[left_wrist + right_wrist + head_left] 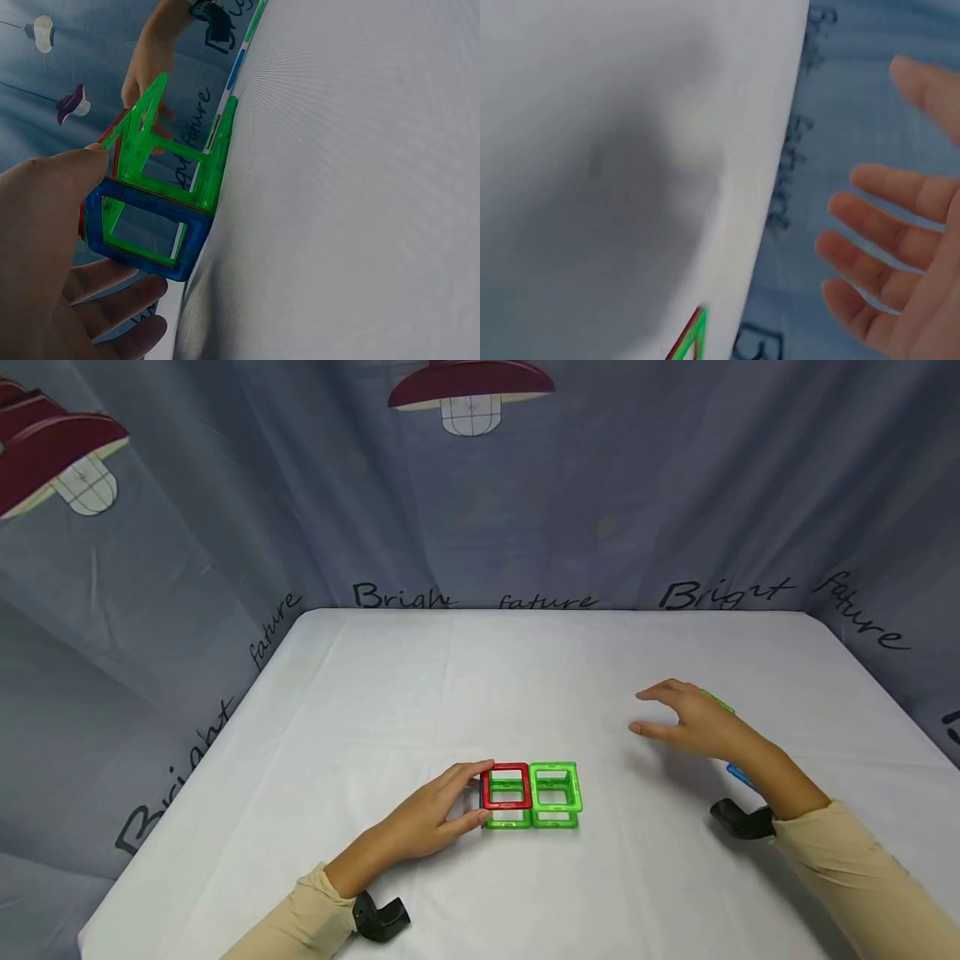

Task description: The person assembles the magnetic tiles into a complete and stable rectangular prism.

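Note:
A small box of open-frame square magnetic tiles stands on the white table. On top are a red tile (507, 806) at its left and a green tile (556, 807) at its right, with more green frames behind and below. A blue tile (196, 241) closes the left end. My left hand (427, 817) holds this left end between thumb and forefinger, its other fingers spread below in the left wrist view. Over the table to the right, my right hand (693, 720) hovers with loosely extended fingers and holds nothing.
Partly hidden by the right hand and forearm lie a loose green tile (720, 700) and a loose blue tile (741, 775). Black wrist mounts (381, 917) hang below both sleeves. A grey printed curtain (525, 527) rises behind the table's far edge.

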Available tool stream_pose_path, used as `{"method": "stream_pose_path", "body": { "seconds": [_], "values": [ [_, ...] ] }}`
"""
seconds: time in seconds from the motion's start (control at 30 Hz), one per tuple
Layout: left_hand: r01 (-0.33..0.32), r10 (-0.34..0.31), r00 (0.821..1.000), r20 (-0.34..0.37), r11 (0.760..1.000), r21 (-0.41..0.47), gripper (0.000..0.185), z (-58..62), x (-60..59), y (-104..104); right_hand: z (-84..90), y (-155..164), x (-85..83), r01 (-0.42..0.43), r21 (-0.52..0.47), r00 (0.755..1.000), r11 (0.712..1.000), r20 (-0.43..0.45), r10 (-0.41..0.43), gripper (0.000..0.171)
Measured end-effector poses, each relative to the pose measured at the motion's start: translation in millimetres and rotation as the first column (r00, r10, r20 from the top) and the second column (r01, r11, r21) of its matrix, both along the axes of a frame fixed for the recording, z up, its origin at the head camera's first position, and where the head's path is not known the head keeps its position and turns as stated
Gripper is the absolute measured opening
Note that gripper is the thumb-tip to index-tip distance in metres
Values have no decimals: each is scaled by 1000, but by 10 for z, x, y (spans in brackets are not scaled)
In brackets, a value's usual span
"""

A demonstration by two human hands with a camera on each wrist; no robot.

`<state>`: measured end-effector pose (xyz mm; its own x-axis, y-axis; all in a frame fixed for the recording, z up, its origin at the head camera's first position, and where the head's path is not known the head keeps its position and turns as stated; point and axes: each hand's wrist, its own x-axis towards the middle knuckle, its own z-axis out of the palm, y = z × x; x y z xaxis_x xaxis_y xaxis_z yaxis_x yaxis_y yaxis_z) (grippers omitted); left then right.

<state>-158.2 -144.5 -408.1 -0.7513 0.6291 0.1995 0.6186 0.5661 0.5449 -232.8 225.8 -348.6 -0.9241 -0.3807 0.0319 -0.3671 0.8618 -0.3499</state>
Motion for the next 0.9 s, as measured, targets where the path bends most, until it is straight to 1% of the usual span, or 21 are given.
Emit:
{"method": "stream_pose_path", "body": {
  "seconds": [0.17,0.23,0.3,0.4,0.5,0.57,0.63,0.73,0.9],
  "values": [
    [-5,4,1000,1,1000,3,58,-4,8,-12,-55,228,-249,112,56,990,992,81,-116,64],
    [-5,5,1000,-3,1000,5,57,-4,7,-14,-88,330,-349,166,103,979,981,105,-177,67],
    [-2,2,1000,-6,1000,5,58,-3,5,-16,-114,426,-433,222,160,960,962,136,-244,71],
    [11,-11,1000,-13,1000,11,58,-4,-7,-17,-145,549,-524,248,251,931,936,206,-302,77],
    [20,-20,1000,-18,1000,13,59,-5,-15,-15,-175,618,-565,234,291,914,928,260,-312,77],
    [17,-17,1000,-15,1000,9,59,3,-18,-10,-182,629,-575,230,292,912,928,269,-310,73],
    [13,-13,1000,-12,1000,3,58,12,-18,-5,-184,616,-575,231,300,915,926,257,-311,69],
    [4,-4,1000,6,1000,0,58,19,-13,-3,-188,585,-563,221,303,925,927,237,-297,66],
    [-1,1,1000,13,1000,1,59,5,-9,-16,-208,530,-526,187,291,948,938,199,-250,61]
  ]
}}
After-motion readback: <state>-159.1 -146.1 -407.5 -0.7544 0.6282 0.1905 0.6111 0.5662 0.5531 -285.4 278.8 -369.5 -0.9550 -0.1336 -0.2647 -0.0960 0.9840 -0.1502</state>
